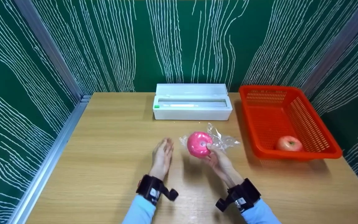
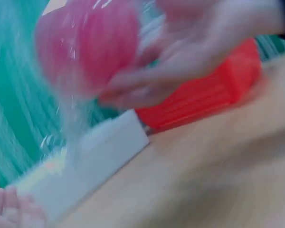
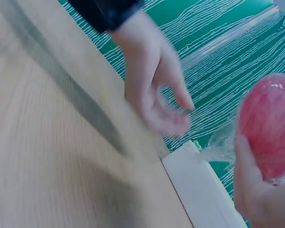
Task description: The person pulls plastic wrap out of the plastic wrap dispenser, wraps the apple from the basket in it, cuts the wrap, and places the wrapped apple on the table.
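Note:
A glossy pink-red apple (image 1: 199,144), partly covered in clear plastic film (image 1: 224,140), is held above the table by my right hand (image 1: 221,163). The thumb lies on its near side; in the right wrist view the fingers partly hide behind the apple (image 3: 270,126). Loose film sticks out at both sides of the fruit. My left hand (image 1: 162,157) is off to the left, apart from the apple, and holds nothing. Its fingers look relaxed and slightly bent in the right wrist view, where the left hand (image 3: 154,78) is a little blurred.
A white film dispenser box (image 1: 193,113) with its lid raised stands at the back of the wooden table (image 1: 113,140). On the right is an orange-red plastic basket (image 1: 294,155), with another apple (image 1: 289,143) inside. Green patterned walls (image 1: 194,40) enclose the back and sides.

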